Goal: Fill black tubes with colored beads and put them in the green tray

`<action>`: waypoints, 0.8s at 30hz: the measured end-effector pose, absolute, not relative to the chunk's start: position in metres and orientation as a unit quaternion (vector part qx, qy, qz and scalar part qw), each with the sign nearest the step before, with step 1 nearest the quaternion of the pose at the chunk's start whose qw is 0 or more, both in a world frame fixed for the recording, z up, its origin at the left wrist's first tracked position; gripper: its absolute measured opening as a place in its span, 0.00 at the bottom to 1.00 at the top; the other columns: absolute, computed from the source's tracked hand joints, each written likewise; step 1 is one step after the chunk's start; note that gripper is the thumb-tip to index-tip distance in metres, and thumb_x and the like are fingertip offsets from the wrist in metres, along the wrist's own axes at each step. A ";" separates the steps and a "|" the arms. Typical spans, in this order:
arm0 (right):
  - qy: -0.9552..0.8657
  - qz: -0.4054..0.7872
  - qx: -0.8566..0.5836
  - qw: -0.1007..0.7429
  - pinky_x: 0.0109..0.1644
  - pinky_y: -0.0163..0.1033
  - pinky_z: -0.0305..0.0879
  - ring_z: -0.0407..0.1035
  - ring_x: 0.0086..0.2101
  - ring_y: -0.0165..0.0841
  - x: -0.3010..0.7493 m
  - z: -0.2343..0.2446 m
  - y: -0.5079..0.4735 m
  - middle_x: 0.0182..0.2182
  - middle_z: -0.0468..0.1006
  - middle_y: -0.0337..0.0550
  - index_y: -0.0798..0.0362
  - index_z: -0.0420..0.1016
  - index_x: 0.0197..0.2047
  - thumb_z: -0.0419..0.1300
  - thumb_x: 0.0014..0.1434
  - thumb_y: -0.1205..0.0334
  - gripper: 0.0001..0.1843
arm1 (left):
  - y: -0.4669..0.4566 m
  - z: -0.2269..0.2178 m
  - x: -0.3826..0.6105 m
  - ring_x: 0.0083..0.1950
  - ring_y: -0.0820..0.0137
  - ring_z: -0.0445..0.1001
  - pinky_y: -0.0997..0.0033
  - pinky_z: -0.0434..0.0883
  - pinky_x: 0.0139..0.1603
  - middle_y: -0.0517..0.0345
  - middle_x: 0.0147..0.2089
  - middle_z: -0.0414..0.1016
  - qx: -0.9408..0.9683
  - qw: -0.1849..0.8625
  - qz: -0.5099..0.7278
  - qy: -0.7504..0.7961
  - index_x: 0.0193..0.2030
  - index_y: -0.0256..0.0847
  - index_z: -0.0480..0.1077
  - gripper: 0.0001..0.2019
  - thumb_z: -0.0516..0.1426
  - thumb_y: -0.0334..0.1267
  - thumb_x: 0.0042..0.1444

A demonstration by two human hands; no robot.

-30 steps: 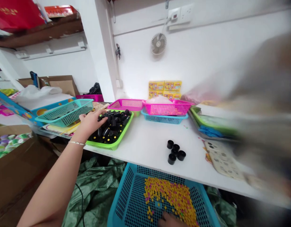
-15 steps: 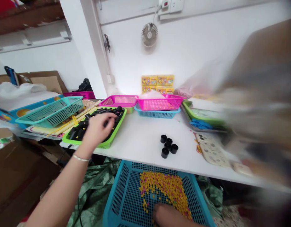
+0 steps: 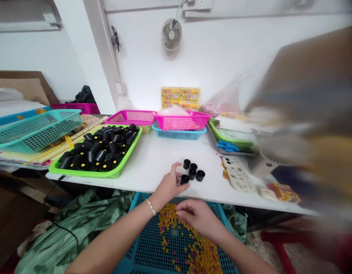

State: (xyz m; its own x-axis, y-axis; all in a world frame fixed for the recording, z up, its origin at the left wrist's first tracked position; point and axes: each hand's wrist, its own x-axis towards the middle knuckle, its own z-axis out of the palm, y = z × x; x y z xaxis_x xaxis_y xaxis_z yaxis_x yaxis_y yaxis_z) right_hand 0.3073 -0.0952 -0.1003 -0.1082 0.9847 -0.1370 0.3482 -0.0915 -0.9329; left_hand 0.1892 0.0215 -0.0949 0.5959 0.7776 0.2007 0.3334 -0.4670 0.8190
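- My left hand [image 3: 170, 187], fingers curled, touches one of five black caps [image 3: 192, 170] on the bench [image 3: 153, 163].
- My right hand [image 3: 199, 217] pinches yellow beads [image 3: 169, 220] in one blue basket [image 3: 133, 203], 6 o'clock.

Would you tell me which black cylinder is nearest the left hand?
The frontmost cylinder, by the left hand; the other four stand farther right or behind.
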 end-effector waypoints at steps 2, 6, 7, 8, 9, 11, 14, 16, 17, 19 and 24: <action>-0.558 0.458 -0.583 0.374 0.38 0.39 0.69 0.74 0.30 0.34 0.316 -0.089 -0.089 0.27 0.78 0.41 0.53 0.75 0.37 0.56 0.56 0.63 0.08 | 0.029 -0.092 0.175 0.35 0.67 0.71 0.66 0.69 0.38 0.55 0.40 0.75 0.817 0.374 0.275 0.342 0.61 0.45 0.50 0.37 0.64 0.42 0.47; -0.576 0.417 -0.583 0.394 0.37 0.39 0.69 0.72 0.30 0.33 0.318 -0.068 -0.066 0.27 0.78 0.40 0.52 0.75 0.35 0.56 0.57 0.60 0.08 | 0.040 -0.091 0.146 0.34 0.69 0.70 0.69 0.68 0.37 0.59 0.35 0.73 0.864 0.304 0.260 0.306 0.52 0.45 0.65 0.22 0.62 0.45 0.50; -0.579 0.405 -0.583 0.401 0.36 0.38 0.69 0.72 0.29 0.32 0.315 -0.063 -0.059 0.29 0.78 0.41 0.51 0.76 0.36 0.57 0.57 0.59 0.08 | 0.041 -0.092 0.141 0.33 0.70 0.70 0.69 0.67 0.36 0.59 0.34 0.73 0.867 0.290 0.264 0.306 0.48 0.45 0.68 0.18 0.61 0.46 0.51; -0.582 0.390 -0.585 0.409 0.35 0.38 0.69 0.71 0.28 0.31 0.311 -0.060 -0.051 0.31 0.78 0.41 0.51 0.76 0.37 0.57 0.58 0.58 0.09 | 0.041 -0.093 0.137 0.32 0.70 0.69 0.70 0.67 0.35 0.59 0.33 0.72 0.866 0.284 0.269 0.312 0.45 0.44 0.69 0.16 0.60 0.46 0.51; -0.582 0.373 -0.591 0.416 0.35 0.38 0.69 0.71 0.27 0.30 0.307 -0.058 -0.044 0.32 0.79 0.42 0.51 0.77 0.38 0.57 0.57 0.57 0.10 | 0.041 -0.095 0.135 0.31 0.71 0.69 0.71 0.67 0.34 0.60 0.31 0.71 0.861 0.286 0.273 0.321 0.44 0.43 0.70 0.15 0.60 0.47 0.51; -0.582 0.339 -0.614 0.411 0.35 0.38 0.69 0.70 0.24 0.28 0.301 -0.056 -0.033 0.35 0.78 0.42 0.52 0.78 0.37 0.58 0.56 0.59 0.09 | 0.041 -0.098 0.134 0.29 0.72 0.68 0.73 0.66 0.32 0.62 0.28 0.69 0.848 0.306 0.275 0.333 0.43 0.42 0.71 0.16 0.61 0.47 0.50; -0.578 0.307 -0.658 0.372 0.38 0.40 0.69 0.70 0.23 0.27 0.297 -0.059 -0.023 0.36 0.76 0.43 0.52 0.80 0.30 0.59 0.53 0.64 0.07 | 0.042 -0.102 0.136 0.27 0.74 0.68 0.75 0.65 0.30 0.64 0.26 0.68 0.832 0.343 0.278 0.337 0.41 0.41 0.70 0.16 0.63 0.45 0.48; -0.579 0.298 -0.667 0.362 0.41 0.41 0.68 0.71 0.26 0.29 0.298 -0.062 -0.020 0.34 0.75 0.43 0.52 0.79 0.26 0.59 0.52 0.65 0.08 | 0.042 -0.103 0.137 0.27 0.74 0.68 0.75 0.65 0.30 0.65 0.26 0.69 0.828 0.351 0.280 0.336 0.41 0.41 0.69 0.16 0.63 0.44 0.47; -0.582 0.300 -0.662 0.364 0.42 0.41 0.68 0.71 0.27 0.30 0.299 -0.063 -0.020 0.32 0.75 0.42 0.51 0.79 0.26 0.59 0.53 0.65 0.08 | 0.043 -0.103 0.137 0.27 0.74 0.68 0.75 0.65 0.30 0.65 0.26 0.70 0.828 0.353 0.279 0.334 0.42 0.41 0.69 0.17 0.63 0.44 0.47; -0.579 0.325 -0.644 0.378 0.42 0.41 0.67 0.71 0.27 0.30 0.299 -0.066 -0.020 0.29 0.74 0.41 0.52 0.79 0.26 0.59 0.53 0.62 0.09 | 0.042 -0.101 0.137 0.27 0.74 0.69 0.75 0.66 0.31 0.65 0.28 0.71 0.830 0.357 0.275 0.328 0.47 0.42 0.66 0.20 0.63 0.42 0.47; -0.424 0.503 -0.608 0.443 0.23 0.34 0.61 0.63 0.19 0.25 0.289 -0.067 -0.020 0.26 0.71 0.36 0.53 0.75 0.39 0.60 0.51 0.62 0.11 | 0.041 -0.095 0.134 0.30 0.72 0.71 0.73 0.67 0.33 0.63 0.31 0.75 0.816 0.396 0.281 0.313 0.65 0.44 0.47 0.43 0.63 0.36 0.44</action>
State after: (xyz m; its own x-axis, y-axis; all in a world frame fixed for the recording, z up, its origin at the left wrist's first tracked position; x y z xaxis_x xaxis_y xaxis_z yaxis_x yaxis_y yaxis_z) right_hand 0.2894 -0.0202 -0.0671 0.1331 0.9624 -0.2366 0.0700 -0.2473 -0.9664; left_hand 0.1342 0.0409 -0.0946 0.6460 0.7335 0.2112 0.2877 -0.4902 0.8228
